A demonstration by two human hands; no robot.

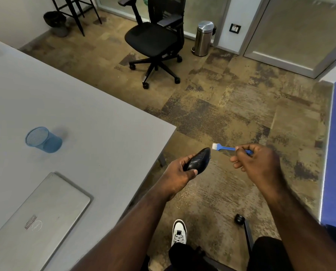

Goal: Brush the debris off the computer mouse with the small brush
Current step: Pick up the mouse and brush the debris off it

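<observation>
The mouse [199,160], black and glossy, sits just below the middle of the frame, held off the table over the carpet. The left hand [180,174] grips its near end, thumb on top and fingers curled beneath, so the far end tilts up and to the right. Just beside that raised end, apart from it by a thin gap, are the white bristles of the brush [225,147]. Its blue handle runs right into the right hand [255,160], which is closed around it in a pinch, the handle's tail showing past the fingers.

To the left lies the grey table [81,114], its corner near the mouse. On it, at middle left, a blue mesh cup [43,139] lies tipped; at lower left rests a closed laptop [36,218]. A white shoe [179,232] shows at bottom centre. At the top stand a black chair [153,40] and, right of it, a steel bin [203,38].
</observation>
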